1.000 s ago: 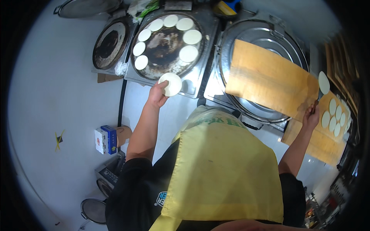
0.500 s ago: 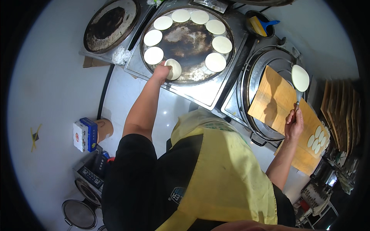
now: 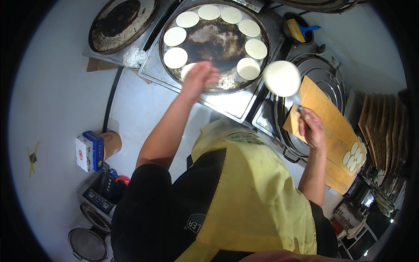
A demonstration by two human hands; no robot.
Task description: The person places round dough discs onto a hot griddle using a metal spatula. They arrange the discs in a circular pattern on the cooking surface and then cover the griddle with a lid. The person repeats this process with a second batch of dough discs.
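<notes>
My left hand point(image 3: 201, 78), a little blurred, is over the near edge of a round griddle point(image 3: 211, 77), fingers stretched to the right and nothing visible in them. Beneath it, partly covered, lies a pale dough round point(image 3: 187, 70). Several more dough rounds point(image 3: 176, 57) form a ring along the griddle's rim around its darkened middle. In my right hand point(image 3: 313, 129) is the handle of a spatula point(image 3: 296, 99), gripped between thumb and fingers. Another flat dough round point(image 3: 283, 78) rests on its blade, raised right of the griddle; it hides most of the blade.
A wooden board point(image 3: 325, 118) lies across a round metal cooker point(image 3: 286, 135), with several small dough pieces point(image 3: 352, 156) at its far right. Behind stands a dark pot point(image 3: 288, 20) holding a blue-handled brush point(image 3: 310, 28). Another griddle point(image 3: 98, 37) is at left.
My left hand has let go of a dough round at the griddle's near edge and shifted right. My right hand has brought the loaded spatula left, from above the board toward the griddle.
</notes>
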